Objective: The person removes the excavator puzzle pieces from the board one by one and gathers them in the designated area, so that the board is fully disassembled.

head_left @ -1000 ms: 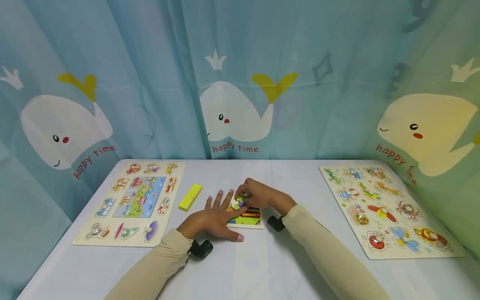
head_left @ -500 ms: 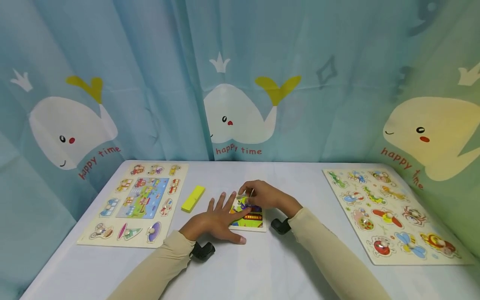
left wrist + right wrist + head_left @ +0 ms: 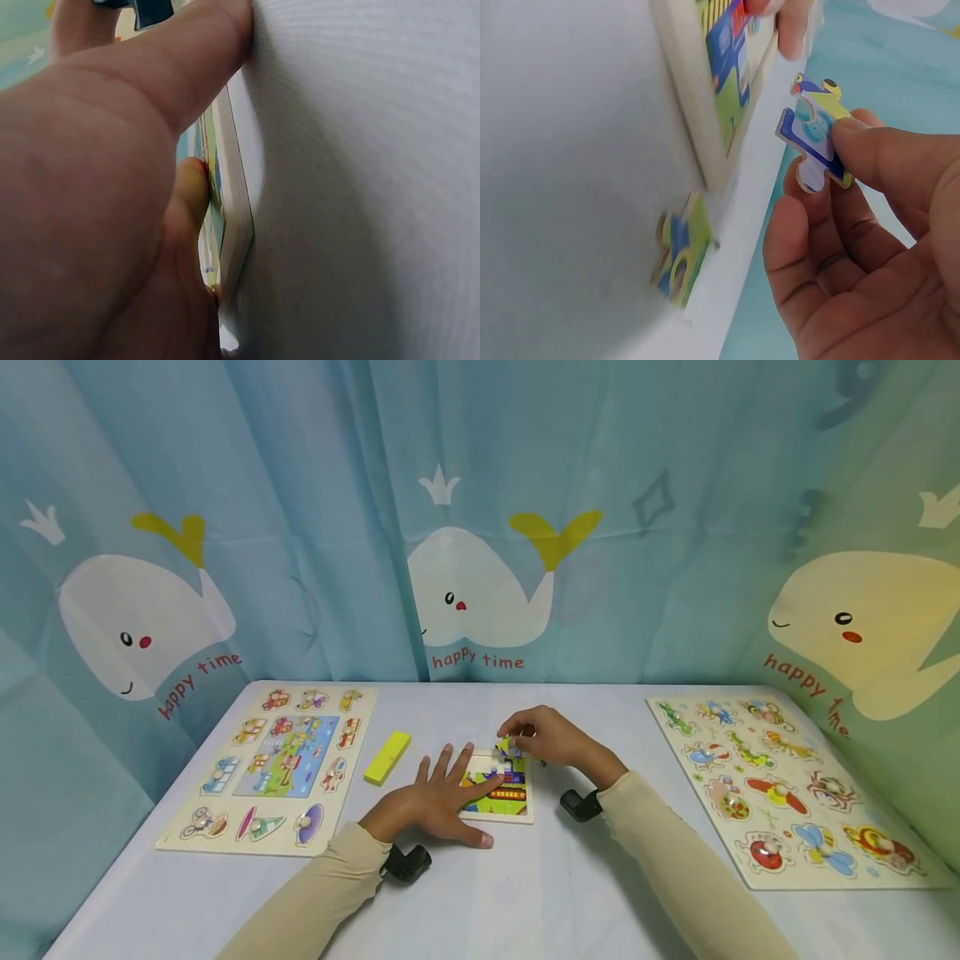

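A small jigsaw puzzle [image 3: 491, 817] with a colourful vehicle picture lies in a pale frame at the middle of the table. Spread flat, my left hand [image 3: 429, 808] rests with its fingers across the puzzle's left side; its thumb touches the tablecloth. My right hand [image 3: 553, 737] pinches a jigsaw piece [image 3: 817, 142] between thumb and fingers, above the puzzle's far right corner. That piece is yellow, blue and pale lilac. A pale gap shows in the upper part of the picture. Beside the frame, a second jigsaw piece [image 3: 682, 244] lies loose on the table.
A yellow block [image 3: 387, 758] lies left of the puzzle. Farther left is a peg puzzle board [image 3: 225, 843] with vehicles. On the right lies another peg board [image 3: 832, 883] with insects. A blue whale-print curtain [image 3: 615, 610] closes off the back.
My right hand has moved from over the puzzle up and to the right, lifting a piece out and baring a pale gap. My left hand stays in place on the puzzle.
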A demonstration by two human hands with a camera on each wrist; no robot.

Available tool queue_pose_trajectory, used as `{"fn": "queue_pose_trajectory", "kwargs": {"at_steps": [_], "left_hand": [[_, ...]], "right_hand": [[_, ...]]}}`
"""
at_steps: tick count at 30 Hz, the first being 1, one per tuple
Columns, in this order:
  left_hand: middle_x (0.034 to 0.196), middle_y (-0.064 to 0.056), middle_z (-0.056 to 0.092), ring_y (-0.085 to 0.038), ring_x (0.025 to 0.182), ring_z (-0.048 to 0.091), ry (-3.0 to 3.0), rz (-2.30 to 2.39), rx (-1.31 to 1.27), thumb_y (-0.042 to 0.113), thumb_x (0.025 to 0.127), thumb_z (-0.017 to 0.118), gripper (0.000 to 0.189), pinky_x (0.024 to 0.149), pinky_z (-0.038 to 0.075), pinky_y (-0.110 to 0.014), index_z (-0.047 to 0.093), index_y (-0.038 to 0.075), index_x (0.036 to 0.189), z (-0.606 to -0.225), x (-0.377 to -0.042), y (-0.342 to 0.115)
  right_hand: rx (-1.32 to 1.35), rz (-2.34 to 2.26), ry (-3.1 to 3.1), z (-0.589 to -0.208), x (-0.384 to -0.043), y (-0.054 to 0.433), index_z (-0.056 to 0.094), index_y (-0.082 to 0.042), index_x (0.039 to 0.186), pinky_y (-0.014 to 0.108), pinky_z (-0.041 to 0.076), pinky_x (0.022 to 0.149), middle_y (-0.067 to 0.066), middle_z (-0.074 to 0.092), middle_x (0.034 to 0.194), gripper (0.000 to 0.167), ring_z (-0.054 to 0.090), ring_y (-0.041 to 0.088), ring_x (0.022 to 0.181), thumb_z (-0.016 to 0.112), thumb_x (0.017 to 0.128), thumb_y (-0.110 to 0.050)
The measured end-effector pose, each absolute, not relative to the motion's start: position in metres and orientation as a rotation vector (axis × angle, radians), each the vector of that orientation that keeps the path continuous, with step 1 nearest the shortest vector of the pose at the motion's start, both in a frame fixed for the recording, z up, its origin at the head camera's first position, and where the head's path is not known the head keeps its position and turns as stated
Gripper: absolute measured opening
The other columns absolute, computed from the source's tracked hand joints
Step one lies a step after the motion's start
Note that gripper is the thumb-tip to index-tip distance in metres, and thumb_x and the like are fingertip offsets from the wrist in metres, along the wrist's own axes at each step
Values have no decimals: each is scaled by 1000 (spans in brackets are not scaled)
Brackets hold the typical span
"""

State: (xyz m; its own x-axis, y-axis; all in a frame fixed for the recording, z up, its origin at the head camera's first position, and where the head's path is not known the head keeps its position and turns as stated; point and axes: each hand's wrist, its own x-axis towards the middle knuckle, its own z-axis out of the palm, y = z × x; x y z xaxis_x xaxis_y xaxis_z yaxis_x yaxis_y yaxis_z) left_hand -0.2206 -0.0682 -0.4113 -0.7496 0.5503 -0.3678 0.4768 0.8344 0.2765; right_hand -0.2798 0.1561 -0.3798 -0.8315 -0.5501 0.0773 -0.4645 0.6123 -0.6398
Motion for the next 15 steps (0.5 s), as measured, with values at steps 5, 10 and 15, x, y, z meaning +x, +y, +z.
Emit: {"fn": "queue_pose_trajectory", "kwargs": {"at_steps": [5, 10, 15], "left_hand": [[160, -7, -20, -36, 142, -23, 2591, 241, 769, 73, 77, 61, 92, 107, -9, -64, 17, 45, 153, -418, -225, -69], [160, -7, -20, -36, 142, -22, 2596, 250, 782, 74, 76, 61, 93, 107, -9, -65, 17, 46, 153, -423, -227, -70], [160, -6, -22, -35, 142, -24, 2579, 266, 782, 74, 77, 61, 93, 107, -10, -64, 15, 46, 153, -420, -225, -69]], "right_hand": [[-842, -1032, 2710, -379, -280, 167, 71, 0, 107, 33, 48, 75, 4, 68, 101, 19, 54, 18, 83, 58, 93, 2], [-813, -1036, 2717, -379, -281, 178, 72, -1, 106, 33, 48, 75, 5, 69, 100, 19, 54, 18, 83, 58, 93, 3], [-796, -1030, 2726, -381, -284, 192, 72, 0, 103, 33, 47, 72, 7, 69, 99, 20, 54, 18, 80, 57, 92, 6]]}}
